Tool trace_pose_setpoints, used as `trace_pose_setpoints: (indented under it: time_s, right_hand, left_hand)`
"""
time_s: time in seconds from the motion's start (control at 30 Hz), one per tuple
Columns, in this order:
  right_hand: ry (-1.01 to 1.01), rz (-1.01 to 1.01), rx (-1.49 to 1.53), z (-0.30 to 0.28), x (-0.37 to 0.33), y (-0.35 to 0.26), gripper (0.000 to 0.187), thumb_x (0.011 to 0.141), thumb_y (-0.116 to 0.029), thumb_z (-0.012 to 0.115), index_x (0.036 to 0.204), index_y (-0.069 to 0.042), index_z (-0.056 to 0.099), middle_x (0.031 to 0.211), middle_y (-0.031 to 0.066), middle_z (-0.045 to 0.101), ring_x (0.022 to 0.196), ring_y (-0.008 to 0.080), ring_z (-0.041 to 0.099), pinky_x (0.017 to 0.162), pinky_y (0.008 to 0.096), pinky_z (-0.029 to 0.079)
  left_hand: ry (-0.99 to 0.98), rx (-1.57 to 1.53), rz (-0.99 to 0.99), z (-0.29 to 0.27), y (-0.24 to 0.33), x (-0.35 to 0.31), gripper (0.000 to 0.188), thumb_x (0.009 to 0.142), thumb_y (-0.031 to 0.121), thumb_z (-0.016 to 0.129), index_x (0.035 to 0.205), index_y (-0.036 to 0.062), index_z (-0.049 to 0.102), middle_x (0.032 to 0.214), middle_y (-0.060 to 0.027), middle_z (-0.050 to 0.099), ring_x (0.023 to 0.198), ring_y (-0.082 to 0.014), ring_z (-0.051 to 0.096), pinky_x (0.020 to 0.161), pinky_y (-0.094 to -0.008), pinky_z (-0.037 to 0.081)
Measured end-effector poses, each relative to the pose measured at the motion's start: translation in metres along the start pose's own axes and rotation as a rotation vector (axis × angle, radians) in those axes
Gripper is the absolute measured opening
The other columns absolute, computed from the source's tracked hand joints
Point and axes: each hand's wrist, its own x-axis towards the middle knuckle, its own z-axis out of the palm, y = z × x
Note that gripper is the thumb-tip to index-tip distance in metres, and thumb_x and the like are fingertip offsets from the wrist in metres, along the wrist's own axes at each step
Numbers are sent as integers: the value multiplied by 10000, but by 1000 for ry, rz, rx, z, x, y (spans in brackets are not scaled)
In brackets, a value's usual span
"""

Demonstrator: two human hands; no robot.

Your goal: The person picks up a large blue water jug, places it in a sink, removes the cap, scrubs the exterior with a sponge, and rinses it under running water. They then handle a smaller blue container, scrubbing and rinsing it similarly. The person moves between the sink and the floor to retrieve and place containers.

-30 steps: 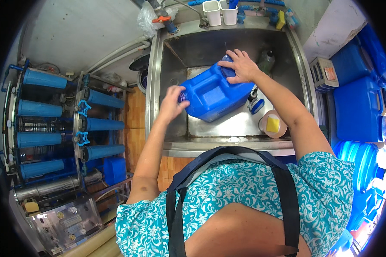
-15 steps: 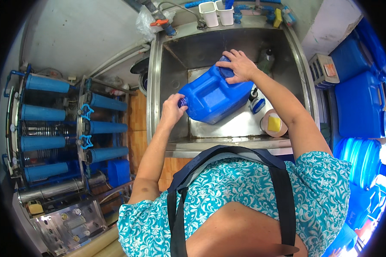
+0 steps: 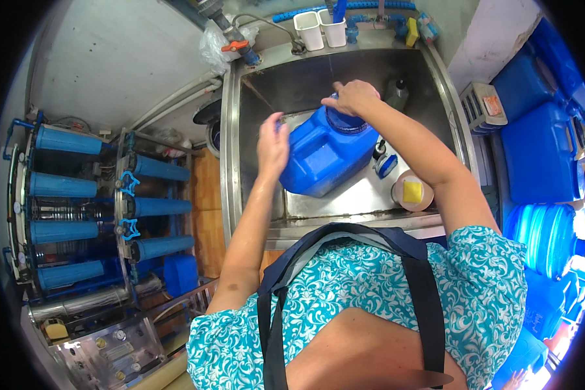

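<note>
A blue plastic jug [image 3: 320, 156] stands tilted slightly across the metal sink [image 3: 292, 207], its moulded handle upward. At the jug's left end is my left hand [image 3: 273, 148], fingers curled, with a bit of a small dark blue cap [image 3: 278, 124] showing between them. The hand hides the small spout. Over the jug's wide round neck [image 3: 346, 123] is my right hand [image 3: 356, 99], fingers bent around a blue cap [image 3: 335, 95] that is mostly hidden beneath them.
Right of the jug in the sink lie a blue-and-white brush [image 3: 386, 165], a round container [image 3: 403, 195] with a yellow sponge [image 3: 412, 192] on it, and a dark bottle [image 3: 397, 95]. White cups [image 3: 309, 31] stand on the back ledge. Blue filter housings [image 3: 65, 185] line the left; blue containers [image 3: 543, 159] stack at right.
My left hand has moved up from the jug's small spout. My right hand has shifted on the wide neck, whose rim now shows. The jug has turned slightly.
</note>
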Motion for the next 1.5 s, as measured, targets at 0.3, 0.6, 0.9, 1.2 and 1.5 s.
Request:
trace_pose_setpoints:
  time_s: [0.3, 0.6, 0.9, 1.2, 1.5]
  right_hand:
    - [-181, -301, 405, -29, 23, -31, 595, 947, -612, 479, 1178, -126, 735, 1176, 185, 705, 1177, 364, 629, 981, 503, 495]
    - [-112, -157, 304, -29, 6, -32, 699, 875, -682, 557, 1221, -92, 703, 1251, 196, 657, 1158, 450, 601, 925, 620, 460]
    - [-6, -118, 117, -16, -28, -21, 858, 638, -577, 840, 1394, -273, 571, 1445, 190, 478, 1331, 472, 402, 996, 671, 382]
    - [642, -314, 478, -31, -36, 19, 982, 615, -286, 864, 1497, -235, 433, 1396, 184, 510, 1269, 346, 501, 998, 490, 451]
    - [34, -80, 2545, 7, -14, 38, 425, 991, -383, 495, 1211, -34, 594, 1141, 156, 684, 1005, 326, 693, 867, 556, 576]
  left_hand:
    - [-284, 405, -248, 58, 32, 8, 349, 1045, 313, 428, 1302, 92, 511, 1159, -251, 601, 975, -446, 655, 849, -528, 515]
    - [-224, 427, -218, 63, 29, 6, 329, 1049, 304, 424, 1258, 67, 515, 1100, -264, 606, 907, -454, 666, 795, -539, 525]
    - [-226, 426, -242, 59, 33, 6, 325, 1043, 299, 437, 1249, 59, 515, 1081, -258, 623, 916, -451, 665, 799, -533, 525]
    - [-84, 199, -377, 59, 37, 14, 325, 1001, 294, 539, 1183, 27, 505, 1059, -233, 644, 965, -420, 655, 832, -481, 503]
    - [-44, -211, 320, 88, 78, 86, 412, 931, 221, 642, 1296, 67, 526, 1360, -189, 576, 1375, -392, 433, 1112, -581, 276]
